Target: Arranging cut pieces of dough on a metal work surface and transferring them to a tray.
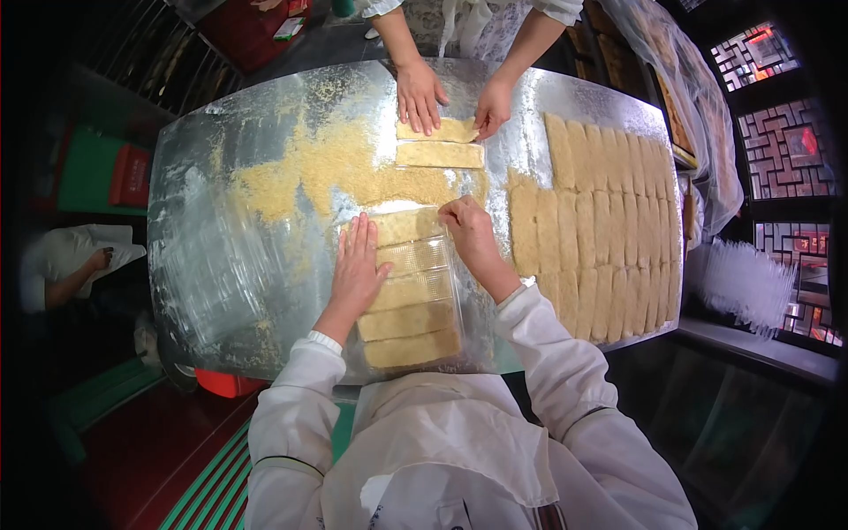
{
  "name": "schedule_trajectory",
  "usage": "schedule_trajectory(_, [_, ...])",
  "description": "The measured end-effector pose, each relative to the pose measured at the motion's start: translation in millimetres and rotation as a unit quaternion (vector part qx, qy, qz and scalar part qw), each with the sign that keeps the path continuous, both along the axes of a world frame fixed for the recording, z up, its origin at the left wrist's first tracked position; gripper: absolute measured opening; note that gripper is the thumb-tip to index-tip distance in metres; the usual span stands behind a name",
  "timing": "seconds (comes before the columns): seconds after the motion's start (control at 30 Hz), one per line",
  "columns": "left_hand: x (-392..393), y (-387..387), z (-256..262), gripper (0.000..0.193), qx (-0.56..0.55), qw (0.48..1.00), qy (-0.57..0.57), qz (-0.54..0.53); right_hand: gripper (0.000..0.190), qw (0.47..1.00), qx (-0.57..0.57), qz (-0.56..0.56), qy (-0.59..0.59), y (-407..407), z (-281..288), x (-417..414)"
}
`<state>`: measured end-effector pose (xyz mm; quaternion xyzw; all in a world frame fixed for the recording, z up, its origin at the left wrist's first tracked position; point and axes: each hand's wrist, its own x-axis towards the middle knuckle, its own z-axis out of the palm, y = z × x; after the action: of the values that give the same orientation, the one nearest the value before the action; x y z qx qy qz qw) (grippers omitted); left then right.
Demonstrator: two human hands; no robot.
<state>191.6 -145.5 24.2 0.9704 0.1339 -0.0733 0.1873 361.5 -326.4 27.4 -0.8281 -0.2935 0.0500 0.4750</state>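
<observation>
My left hand (358,268) lies flat, fingers extended, over the left end of a crumb-coated pastry strip (407,226) on the metal table. At that strip's right end is my right hand (472,228), its thumb and fingertips pinched together at the edge; whether they grip the strip is hard to tell. Below the strip, a clear plastic tray (414,258) shows a ribbed bare part. Several more strips (411,321) lie side by side nearer my body, the closest one (412,350) beside the table's near edge.
Across the metal table (218,132), a co-worker's hands (419,96) touch another strip (450,130) above a second one (439,156). Yellow crumbs (331,172) are spread at centre left. Rows of coated strips (596,225) cover the right side. Clear plastic trays (218,265) lie at left.
</observation>
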Motion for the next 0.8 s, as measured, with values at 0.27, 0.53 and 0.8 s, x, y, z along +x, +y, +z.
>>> schedule_trajectory(0.27, [23.4,-21.5,13.8,0.08,-0.018,0.999,-0.025,-0.027,0.013,0.985,-0.163,-0.055,-0.02,-34.5,-2.6,38.7])
schedule_trajectory(0.53, [57.7,-54.3,-6.8,0.079,-0.021,0.992,-0.021,-0.127,0.024,0.948,-0.264,0.058,-0.17,-113.1,-62.9,146.8])
schedule_trajectory(0.8, [54.9,-51.1,-7.4,0.08,-0.036,0.99,-0.049,-0.128,0.03,0.885,-0.434,0.153,-0.069,-97.6,-47.3,169.9])
